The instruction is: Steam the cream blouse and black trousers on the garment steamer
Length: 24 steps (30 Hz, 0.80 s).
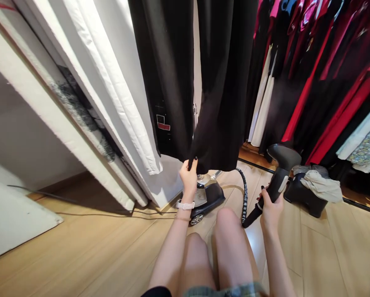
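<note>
Black trousers (216, 95) hang in front of me, with a small white and red print low on one leg. My left hand (189, 175) pinches their bottom hem between thumb and fingers. Off to the right, my right hand (271, 208) is wrapped round the handle of a black garment steamer head (282, 165), its broad face tilted upward and apart from the cloth. A ribbed hose (244, 185) runs from the handle's lower end back toward the wheeled steamer base (208, 200) on the floor, partly hidden behind the trousers and my left hand.
White fabric (110, 82) hangs at the left beside white boards (58, 111) leaning on the wall. Red, black and white clothes (321, 82) fill a rack on the right. A black stool-like bin (305, 198) with crumpled cloth (323, 185) stands below. A cord (110, 214) crosses the wooden floor.
</note>
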Motion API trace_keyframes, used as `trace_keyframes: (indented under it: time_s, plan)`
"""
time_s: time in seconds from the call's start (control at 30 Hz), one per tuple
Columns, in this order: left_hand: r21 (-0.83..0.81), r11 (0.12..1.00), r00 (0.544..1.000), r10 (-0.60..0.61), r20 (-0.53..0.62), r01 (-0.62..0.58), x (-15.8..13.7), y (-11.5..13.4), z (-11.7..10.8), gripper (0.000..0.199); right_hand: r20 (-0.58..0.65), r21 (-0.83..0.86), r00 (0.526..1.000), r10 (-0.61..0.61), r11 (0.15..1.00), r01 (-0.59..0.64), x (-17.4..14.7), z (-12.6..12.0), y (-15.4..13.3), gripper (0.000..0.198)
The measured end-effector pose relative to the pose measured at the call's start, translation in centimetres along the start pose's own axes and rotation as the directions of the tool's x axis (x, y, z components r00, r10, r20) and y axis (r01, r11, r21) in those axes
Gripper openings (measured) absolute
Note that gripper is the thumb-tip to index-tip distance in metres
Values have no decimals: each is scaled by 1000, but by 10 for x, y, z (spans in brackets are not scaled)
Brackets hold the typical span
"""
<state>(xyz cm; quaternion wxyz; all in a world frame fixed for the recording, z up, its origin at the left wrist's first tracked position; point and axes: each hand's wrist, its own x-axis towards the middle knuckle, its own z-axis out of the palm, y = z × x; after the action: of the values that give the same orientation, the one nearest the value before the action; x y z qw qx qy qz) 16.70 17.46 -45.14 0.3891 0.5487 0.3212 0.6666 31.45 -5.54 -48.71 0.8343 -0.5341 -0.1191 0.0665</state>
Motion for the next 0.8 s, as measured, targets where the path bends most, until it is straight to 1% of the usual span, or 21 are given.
trace_keyframes:
  time_s: [0.07,0.13,0.23,0.3,0.37,0.5,0.6,0.67,0.73,0.8]
  plan:
    - [-39,998,998,-43,-49,41,-7,2,-29,39,12,4,1000,-7,1000,7,-3,4,-2,46]
    - [-77,994,993,-80,-88,74,-10,0,-53,42,47,-21,999,3,1000,-2,-9,9,-4,47]
    - [-95,993,981,-86,-176,70,-10,-6,-77,45,129,-142,992,11,990,7,-21,17,-7,44]
    - [-107,991,970,-101,-220,79,-10,-11,-87,48,195,-211,981,-2,976,44,-28,21,-9,41]
    - [-141,983,961,-151,-230,121,-11,-16,-93,51,258,-246,965,-37,964,103,-34,27,-11,40]
    - [-231,950,939,-262,-222,210,-20,-20,-94,57,373,-277,914,-158,922,272,-41,41,-20,39]
    - [-255,942,927,-281,-247,218,-27,-20,-91,57,468,-286,851,-237,871,400,-39,50,-28,44]
    - [-288,932,924,-292,-246,218,-30,-18,-91,57,553,-318,786,-276,802,506,-31,55,-33,48]
    - [-344,913,927,-304,-219,218,-33,-15,-93,57,655,-361,698,-291,691,627,-16,60,-42,52]
    - [-392,896,931,-303,-204,206,-35,-12,-97,57,755,-373,588,-290,548,749,3,68,-55,55]
